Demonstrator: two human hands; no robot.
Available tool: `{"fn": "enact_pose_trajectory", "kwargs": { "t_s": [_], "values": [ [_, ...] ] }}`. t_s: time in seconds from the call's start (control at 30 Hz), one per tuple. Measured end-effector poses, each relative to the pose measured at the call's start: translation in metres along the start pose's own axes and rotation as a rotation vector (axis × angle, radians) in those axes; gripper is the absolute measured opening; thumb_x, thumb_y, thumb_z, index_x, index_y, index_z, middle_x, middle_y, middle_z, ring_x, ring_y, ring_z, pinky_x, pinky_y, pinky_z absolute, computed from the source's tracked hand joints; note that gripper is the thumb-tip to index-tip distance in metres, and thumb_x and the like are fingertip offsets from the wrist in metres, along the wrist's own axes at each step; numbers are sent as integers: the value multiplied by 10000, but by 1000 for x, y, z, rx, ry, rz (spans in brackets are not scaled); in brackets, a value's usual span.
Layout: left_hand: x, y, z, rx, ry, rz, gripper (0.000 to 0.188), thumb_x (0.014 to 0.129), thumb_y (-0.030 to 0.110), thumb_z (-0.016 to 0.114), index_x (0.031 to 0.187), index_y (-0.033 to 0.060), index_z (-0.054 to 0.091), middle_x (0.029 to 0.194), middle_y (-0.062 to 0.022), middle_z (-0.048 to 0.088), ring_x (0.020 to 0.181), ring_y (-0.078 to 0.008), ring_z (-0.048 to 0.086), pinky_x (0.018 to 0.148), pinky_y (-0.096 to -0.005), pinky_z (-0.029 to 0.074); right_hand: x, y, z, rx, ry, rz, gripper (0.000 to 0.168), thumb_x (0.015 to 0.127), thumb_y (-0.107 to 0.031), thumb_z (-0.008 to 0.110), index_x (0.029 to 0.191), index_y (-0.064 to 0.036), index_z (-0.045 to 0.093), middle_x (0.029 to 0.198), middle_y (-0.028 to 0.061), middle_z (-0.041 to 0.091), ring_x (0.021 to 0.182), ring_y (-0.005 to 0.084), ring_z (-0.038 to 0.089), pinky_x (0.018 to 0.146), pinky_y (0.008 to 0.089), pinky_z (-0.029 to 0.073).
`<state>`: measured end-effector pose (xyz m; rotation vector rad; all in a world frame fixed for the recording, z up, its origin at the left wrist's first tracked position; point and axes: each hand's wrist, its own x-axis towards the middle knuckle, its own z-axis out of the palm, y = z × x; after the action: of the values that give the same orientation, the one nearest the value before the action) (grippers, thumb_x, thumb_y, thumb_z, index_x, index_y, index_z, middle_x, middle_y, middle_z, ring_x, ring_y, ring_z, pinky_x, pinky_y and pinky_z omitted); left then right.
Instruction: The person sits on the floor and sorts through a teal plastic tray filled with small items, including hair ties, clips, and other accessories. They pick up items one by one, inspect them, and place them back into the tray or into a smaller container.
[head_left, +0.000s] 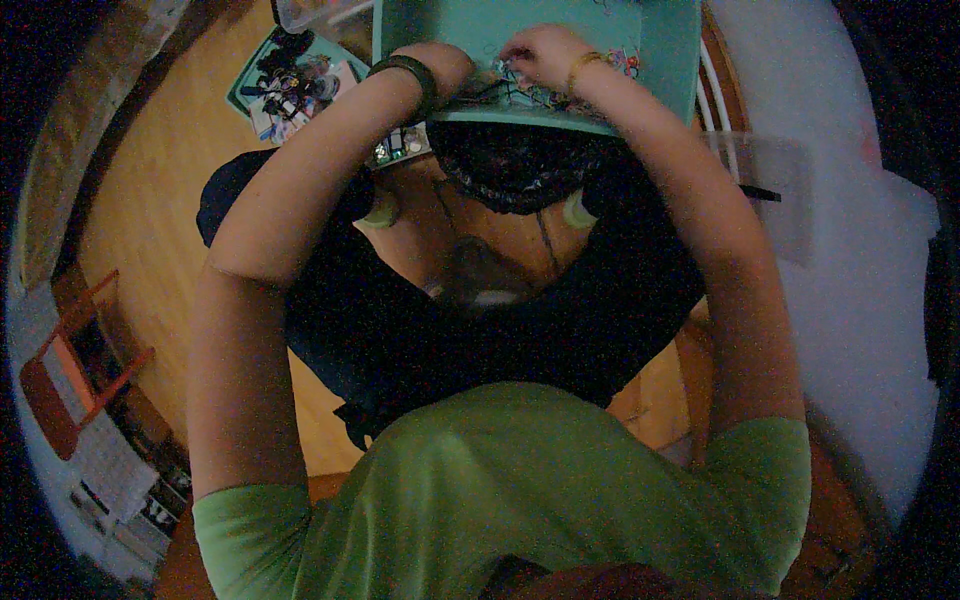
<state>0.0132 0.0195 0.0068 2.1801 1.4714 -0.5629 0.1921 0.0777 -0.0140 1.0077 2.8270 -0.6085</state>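
A teal plastic bin (664, 67) stands before me at the top of the view, its near wall towards my knees. Small tangled items, some colourful (622, 61), lie along its bottom near that wall. My left hand (446, 67), below a dark wristband, reaches over the bin's near left corner; its fingers are hidden. Inside the bin my right hand (547, 56) bends down over the small items, with a thin band at the wrist. Its fingertips are blurred, and whether they hold an item is unclear.
Left of the bin, a teal tray (244, 86) is heaped with dark and pale small things. A smaller box (416, 142) of small items sits under my left forearm. A black plastic bag (517, 176) hangs open below the bin, between my knees. A clear container (780, 202) stands at right.
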Motion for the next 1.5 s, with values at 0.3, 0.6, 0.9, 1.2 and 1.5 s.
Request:
{"fn": "enact_pose_trajectory", "kwargs": {
  "t_s": [0.3,0.6,0.9,1.2,1.5],
  "values": [
    [1,-3,1,54,16,30,234,794,90,516,1001,72,623,1058,-137,609,985,-296,587,826,-386,486,24,-4,26,-217,-30,57,247,752,-100,597,995,-141,597,870,109,587,819,319,576,719,390,479],
    [9,-13,15,29,141,18,221,754,60,546,956,45,633,1035,-153,615,961,-309,595,794,-389,500,-30,-14,-55,954,-352,94,204,824,-172,615,993,-58,599,792,33,622,678,130,588,623,280,484],
    [14,-16,14,-66,127,-74,242,753,81,530,965,41,641,1039,-168,612,952,-321,600,788,-406,498,-27,-13,-43,447,-174,69,230,830,-256,595,982,-89,638,809,36,646,722,149,614,653,296,490],
    [13,-18,11,-37,92,-37,248,783,84,510,1001,61,625,1071,-153,603,978,-315,590,814,-408,491,13,-16,23,-209,-161,97,187,756,-203,610,930,-151,653,918,92,624,914,285,580,773,394,475],
    [1,-14,7,-252,350,50,241,762,107,573,996,97,630,1008,-120,630,917,-292,609,782,-378,498,9,8,-3,401,-167,237,194,820,-213,606,975,-105,650,810,25,643,701,154,601,651,284,493]
  ]
}}
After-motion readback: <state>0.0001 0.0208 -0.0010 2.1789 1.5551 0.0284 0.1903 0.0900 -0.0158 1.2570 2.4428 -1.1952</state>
